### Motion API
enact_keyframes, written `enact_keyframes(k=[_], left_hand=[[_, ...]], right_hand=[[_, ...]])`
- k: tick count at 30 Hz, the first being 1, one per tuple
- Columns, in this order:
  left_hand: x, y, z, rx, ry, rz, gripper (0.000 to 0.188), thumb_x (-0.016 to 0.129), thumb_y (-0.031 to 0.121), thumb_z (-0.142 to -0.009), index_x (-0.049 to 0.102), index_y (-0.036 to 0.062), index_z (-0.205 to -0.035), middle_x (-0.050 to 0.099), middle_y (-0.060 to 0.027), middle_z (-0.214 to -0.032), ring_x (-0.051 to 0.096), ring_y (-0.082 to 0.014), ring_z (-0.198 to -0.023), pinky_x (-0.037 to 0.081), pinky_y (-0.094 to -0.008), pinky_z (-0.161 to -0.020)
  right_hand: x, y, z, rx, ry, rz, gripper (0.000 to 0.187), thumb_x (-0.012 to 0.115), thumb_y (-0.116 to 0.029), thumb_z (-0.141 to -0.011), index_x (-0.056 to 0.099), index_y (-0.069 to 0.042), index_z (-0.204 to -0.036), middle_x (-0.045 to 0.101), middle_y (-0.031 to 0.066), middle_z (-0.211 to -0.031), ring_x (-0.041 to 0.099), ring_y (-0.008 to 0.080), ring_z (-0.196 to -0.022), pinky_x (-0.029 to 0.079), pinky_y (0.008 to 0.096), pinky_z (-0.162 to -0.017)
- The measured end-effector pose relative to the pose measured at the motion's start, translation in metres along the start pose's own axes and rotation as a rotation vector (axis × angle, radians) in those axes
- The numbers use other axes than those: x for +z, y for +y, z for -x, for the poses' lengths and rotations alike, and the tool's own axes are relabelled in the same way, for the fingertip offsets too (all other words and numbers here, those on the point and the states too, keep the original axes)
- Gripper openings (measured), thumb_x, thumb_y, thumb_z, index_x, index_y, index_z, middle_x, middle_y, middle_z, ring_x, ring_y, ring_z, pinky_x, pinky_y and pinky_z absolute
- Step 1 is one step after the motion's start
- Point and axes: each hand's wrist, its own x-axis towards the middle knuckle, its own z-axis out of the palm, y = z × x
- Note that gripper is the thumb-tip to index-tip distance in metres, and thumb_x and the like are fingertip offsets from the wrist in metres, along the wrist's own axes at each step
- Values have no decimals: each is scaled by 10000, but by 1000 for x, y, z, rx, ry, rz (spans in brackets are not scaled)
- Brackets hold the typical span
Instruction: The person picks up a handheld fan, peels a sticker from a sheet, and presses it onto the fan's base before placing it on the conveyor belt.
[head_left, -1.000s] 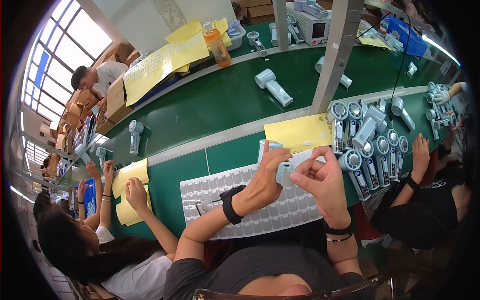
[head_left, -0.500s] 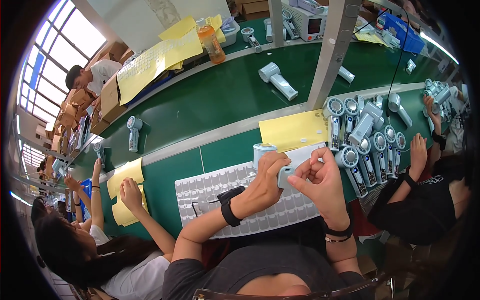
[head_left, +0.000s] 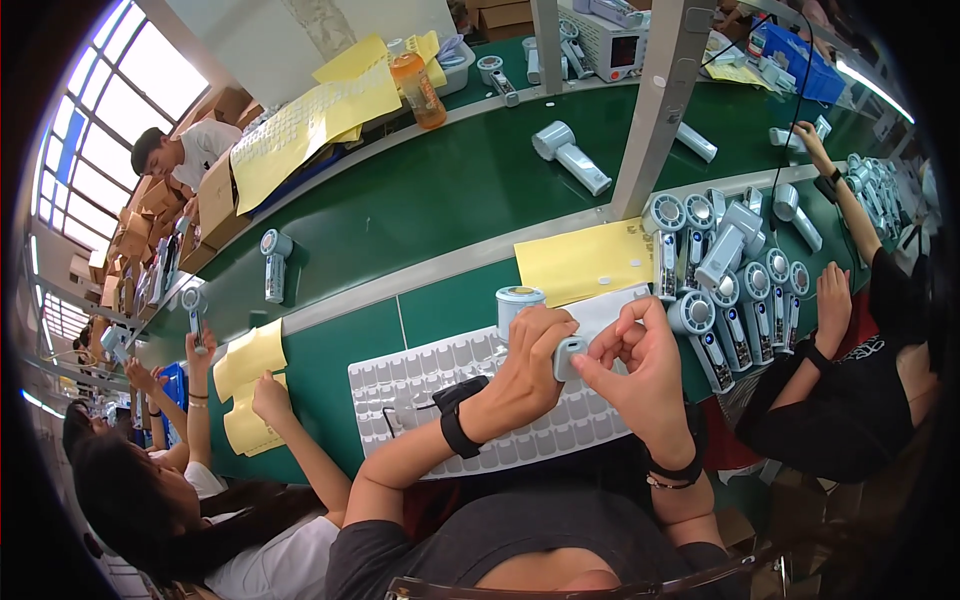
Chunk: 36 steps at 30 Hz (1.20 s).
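Observation:
My left hand (head_left: 535, 365) is wrapped round the handle of a pale blue handheld fan. The round head of the fan (head_left: 518, 298) sticks out beyond my knuckles, and the handle's end with a small slot faces my right hand. My right hand (head_left: 645, 372) is closed in a pinch, thumb and forefinger right at that handle end. Whatever the pinch may hold is too small to make out. Under both hands lies a white sheet of grey rounded stickers (head_left: 425, 365), with a black corded piece (head_left: 462, 392) by my left wrist.
At right stand several fans (head_left: 735, 290) with open handles, near a co-worker's arm (head_left: 835, 310). Yellow paper (head_left: 585, 260) lies beyond my hands. Fans (head_left: 572, 158) lie on the green belt behind a metal rail, beside an upright post (head_left: 665, 110). Another co-worker's hand (head_left: 270, 400) is at left.
My hands stay nearly in place; the right fingertips draw closer together at the handle end. Fans on the belt have shifted right. The co-worker at right has reached out to a fan on the belt.

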Motion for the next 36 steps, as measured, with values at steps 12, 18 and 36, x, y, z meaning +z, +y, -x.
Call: enact_keyframes(k=[12, 18, 36], left_hand=[[-14, -1, -10, 39, -130, 138, 688, 658, -117, -625, 388, 33, -1240, 492, -164, -1175, 504, -359, -1074, 380, -477, -951], [-17, -8, -15, 75, -151, 151, 698, 644, -141, -613, 395, 42, -1239, 499, -168, -1179, 505, -363, -1081, 384, -450, -957], [-53, -151, -50, 70, -566, -713, 405, 540, -4, -811, 483, 49, -1208, 533, -106, -1220, 451, -273, -1276, 262, -471, -1156]], right_hand=[[-24, 23, -23, 300, -373, -371, 443, 769, -92, -812, 455, -85, -1125, 572, 17, -1012, 543, 62, -828, 433, 202, -702], [-16, 26, -21, 470, -287, -773, 348, 705, -180, -886, 473, -96, -1132, 562, 2, -1019, 536, 62, -870, 437, 216, -738], [-63, 83, -2, -74, 224, 549, 248, 611, -48, -889, 526, -28, -1121, 554, 84, -934, 551, 182, -826, 432, 294, -753]])
